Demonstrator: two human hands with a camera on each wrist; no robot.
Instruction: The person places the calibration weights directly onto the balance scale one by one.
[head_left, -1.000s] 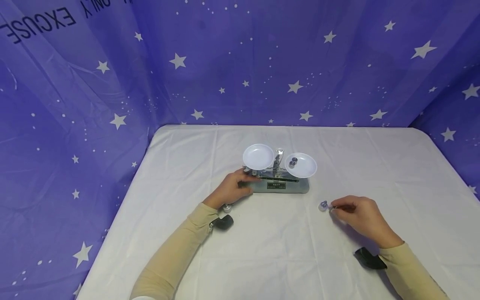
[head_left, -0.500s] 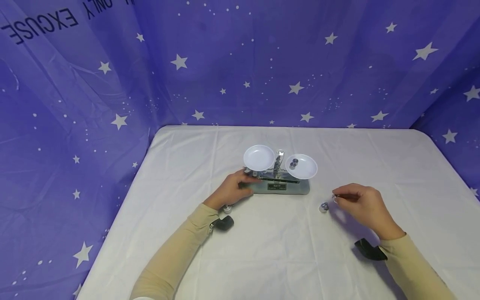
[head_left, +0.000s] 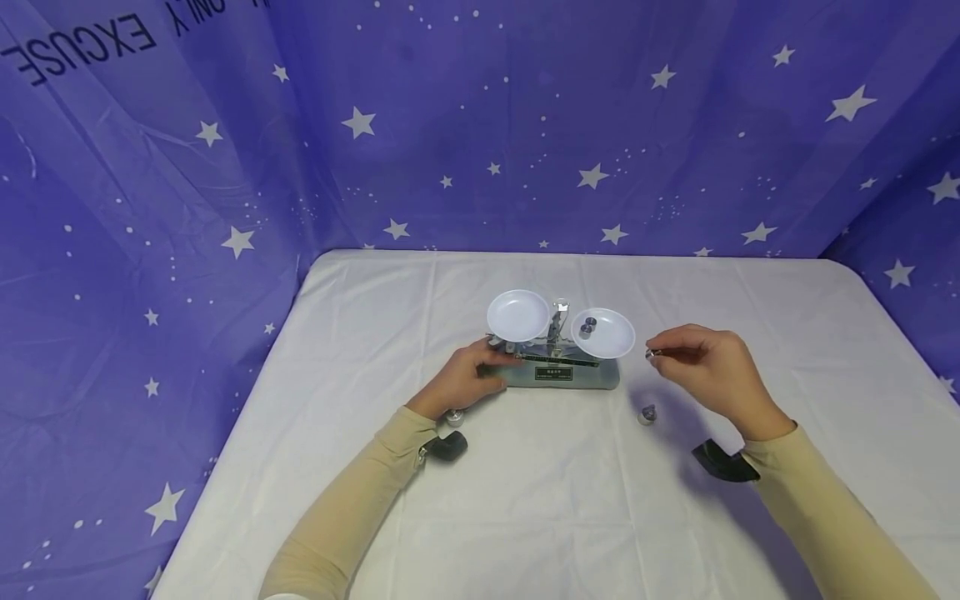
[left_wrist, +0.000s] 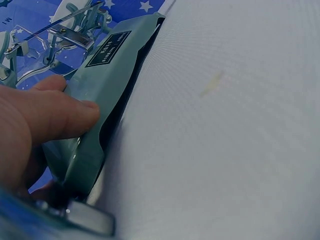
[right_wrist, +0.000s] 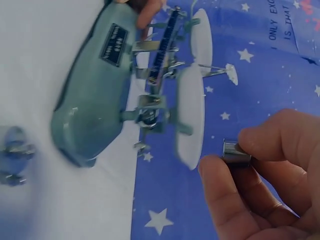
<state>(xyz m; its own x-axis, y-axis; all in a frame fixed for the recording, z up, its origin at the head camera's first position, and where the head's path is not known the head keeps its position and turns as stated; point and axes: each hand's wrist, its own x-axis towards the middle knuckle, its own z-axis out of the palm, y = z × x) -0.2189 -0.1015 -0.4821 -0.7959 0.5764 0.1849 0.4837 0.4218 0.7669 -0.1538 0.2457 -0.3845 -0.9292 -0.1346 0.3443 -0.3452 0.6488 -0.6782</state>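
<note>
A green-based balance scale (head_left: 577,375) with two white pans stands on the table. My left hand (head_left: 463,377) grips the left end of its base; the left wrist view shows the thumb (left_wrist: 75,117) on the base's front face. Two small metal weights (head_left: 588,327) sit in the right pan (head_left: 611,335), which hangs lower than the bare left pan (head_left: 517,315). Just off the right pan's edge, my right hand (head_left: 712,367) pinches a small shiny metal weight (right_wrist: 236,153) between thumb and fingertips, raised above the table.
More small metal weights (head_left: 648,415) stand on the white tablecloth (head_left: 540,500) in front of the scale's right end. Another metal weight (head_left: 454,417) is partly hidden by the left wrist. A purple star-printed curtain (head_left: 465,125) hangs behind and beside the table.
My right hand has lifted a weight from beside the others at the right and carried it up and leftward to the right pan's edge. The left hand has stayed on the scale.
</note>
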